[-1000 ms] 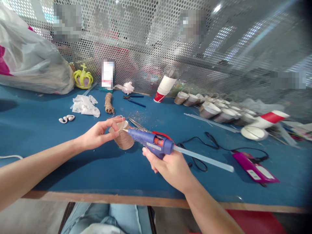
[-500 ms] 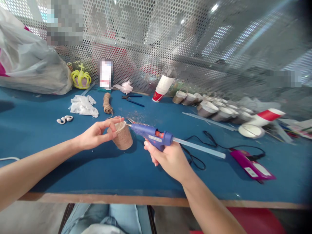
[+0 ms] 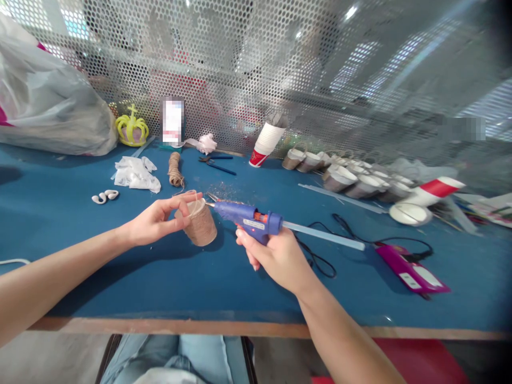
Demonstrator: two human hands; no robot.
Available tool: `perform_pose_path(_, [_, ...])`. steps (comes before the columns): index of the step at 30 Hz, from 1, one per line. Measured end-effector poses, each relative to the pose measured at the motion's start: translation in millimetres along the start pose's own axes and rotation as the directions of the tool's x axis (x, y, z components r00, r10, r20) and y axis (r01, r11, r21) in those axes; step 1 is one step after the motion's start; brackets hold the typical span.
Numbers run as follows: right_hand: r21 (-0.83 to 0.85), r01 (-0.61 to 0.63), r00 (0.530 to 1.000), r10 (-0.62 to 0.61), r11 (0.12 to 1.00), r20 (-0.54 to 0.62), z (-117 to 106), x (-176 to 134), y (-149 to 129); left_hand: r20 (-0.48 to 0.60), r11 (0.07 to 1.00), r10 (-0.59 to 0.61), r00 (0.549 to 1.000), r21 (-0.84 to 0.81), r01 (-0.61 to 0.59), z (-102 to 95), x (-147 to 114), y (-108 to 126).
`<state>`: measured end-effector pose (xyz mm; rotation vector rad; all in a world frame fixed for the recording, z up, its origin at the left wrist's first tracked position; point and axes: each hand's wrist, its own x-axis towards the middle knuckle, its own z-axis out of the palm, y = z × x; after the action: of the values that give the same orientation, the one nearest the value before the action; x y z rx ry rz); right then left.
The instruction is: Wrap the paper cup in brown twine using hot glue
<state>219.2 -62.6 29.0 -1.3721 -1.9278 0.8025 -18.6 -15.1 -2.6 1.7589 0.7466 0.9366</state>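
My left hand (image 3: pixel 170 216) is closed on a paper cup wrapped in twine (image 3: pixel 202 226), its fingers at the rim and on a loop of twine there. The cup tilts a little above or on the blue table; I cannot tell which. In my right hand (image 3: pixel 276 250) is a blue glue gun (image 3: pixel 250 220) with a long clear glue stick (image 3: pixel 324 236) out of its back. The nozzle is at the cup's rim, touching or very close. A ball of twine (image 3: pixel 175 170) lies behind the cup, with a strand running toward it.
Pliers (image 3: pixel 218 164), a crumpled white plastic bag (image 3: pixel 138 173) and white earphones (image 3: pixel 105 197) lie on the table (image 3: pixel 168 288). A stack of paper cups (image 3: pixel 267 141) leans at the back. Several wrapped cups (image 3: pixel 340 178) stand right, near a purple power strip (image 3: pixel 412 269) with a black cord.
The glue gun has tilted slightly, its back end a little higher and its nozzle near the rim. The cup and my left hand have hardly moved; the view has shifted very slightly.
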Motion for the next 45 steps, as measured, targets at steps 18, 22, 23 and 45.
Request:
perform_pose_path(18, [0.004,0.0,1.0,0.0,1.0,0.012,0.0,-0.2,-1.7,0.01,1.0,0.016,1.0,0.014,-0.016,0.2,0.0,0.1])
perform_pose_path(22, [0.008,-0.007,1.0,0.007,1.0,0.006,0.0,-0.4,-1.3,0.009,1.0,0.021,1.0,0.014,-0.021,-0.1,-0.3,-1.1])
perform_pose_path(23, [0.004,-0.01,1.0,0.01,1.0,0.003,0.0,-0.2,-1.1,0.01,1.0,0.02,1.0,0.02,-0.02,-0.2,-0.4,-1.3])
perform_pose_path(45, [0.033,-0.012,0.999,0.01,0.999,0.043,-1.8,-2.2,-0.9,0.036,0.997,0.07,0.997,0.04,-0.072,0.2,0.1,-0.9])
